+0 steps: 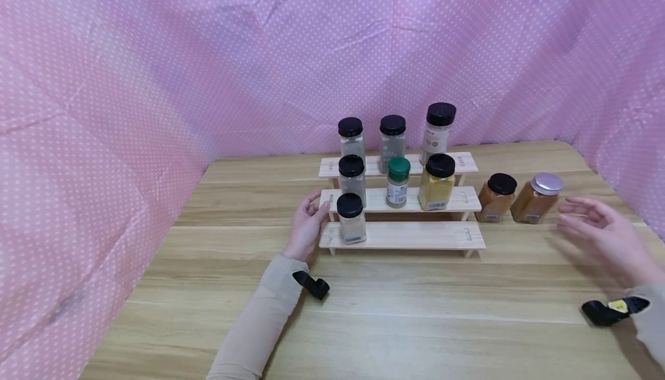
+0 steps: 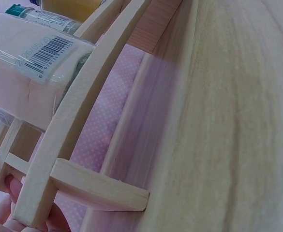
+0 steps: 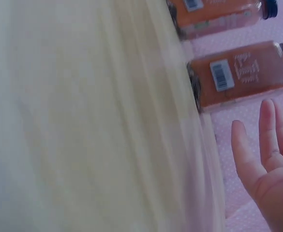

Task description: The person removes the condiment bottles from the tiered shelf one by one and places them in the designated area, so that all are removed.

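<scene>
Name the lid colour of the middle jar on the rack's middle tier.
The lid is green; it shows best in the head view.

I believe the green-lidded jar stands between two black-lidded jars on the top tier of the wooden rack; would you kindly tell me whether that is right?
The tier is wrong: the head view shows the green-lidded jar standing between two black-lidded jars on the middle tier of the wooden rack.
</scene>
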`<state>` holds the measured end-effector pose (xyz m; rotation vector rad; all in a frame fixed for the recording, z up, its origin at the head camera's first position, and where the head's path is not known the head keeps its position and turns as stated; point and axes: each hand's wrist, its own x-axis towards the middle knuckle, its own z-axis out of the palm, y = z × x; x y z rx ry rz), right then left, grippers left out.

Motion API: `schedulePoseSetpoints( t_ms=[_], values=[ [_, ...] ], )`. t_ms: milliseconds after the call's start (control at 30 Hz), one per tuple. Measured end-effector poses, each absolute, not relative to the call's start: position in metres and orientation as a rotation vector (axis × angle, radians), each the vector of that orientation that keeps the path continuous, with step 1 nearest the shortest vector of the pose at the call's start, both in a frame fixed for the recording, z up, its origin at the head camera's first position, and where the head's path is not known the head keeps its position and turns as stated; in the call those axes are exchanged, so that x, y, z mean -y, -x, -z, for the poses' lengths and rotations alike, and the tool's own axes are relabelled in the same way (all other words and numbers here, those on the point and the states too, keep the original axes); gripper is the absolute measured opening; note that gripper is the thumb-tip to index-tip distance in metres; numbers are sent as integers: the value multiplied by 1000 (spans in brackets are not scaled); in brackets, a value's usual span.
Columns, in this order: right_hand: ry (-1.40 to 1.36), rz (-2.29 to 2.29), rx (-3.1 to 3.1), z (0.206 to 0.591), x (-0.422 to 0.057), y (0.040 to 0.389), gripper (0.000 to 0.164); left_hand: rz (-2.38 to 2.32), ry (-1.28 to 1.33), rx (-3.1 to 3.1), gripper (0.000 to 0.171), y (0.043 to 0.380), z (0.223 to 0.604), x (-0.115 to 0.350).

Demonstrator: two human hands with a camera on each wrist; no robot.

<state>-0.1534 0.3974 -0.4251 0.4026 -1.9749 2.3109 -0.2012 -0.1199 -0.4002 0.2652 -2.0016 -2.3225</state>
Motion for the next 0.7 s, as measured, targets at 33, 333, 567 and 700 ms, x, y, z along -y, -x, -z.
schedulePoseSetpoints(
  t_ms=[33,333,567,700],
  values=[
    [-420,-2341,1935,426,-396,152,44,2323,-265,1998,41,201,400,120],
    [-585,-2357,1894,421,-377,138,47,2331,-260,2000,42,199,399,120],
    [-613,-2338,1925,408,-358,132,45,2322,-254,2014,42,200,398,120],
    [-610,-2237,2031,403,-349,131,42,2337,-278,2004,42,201,399,120]
  ],
)
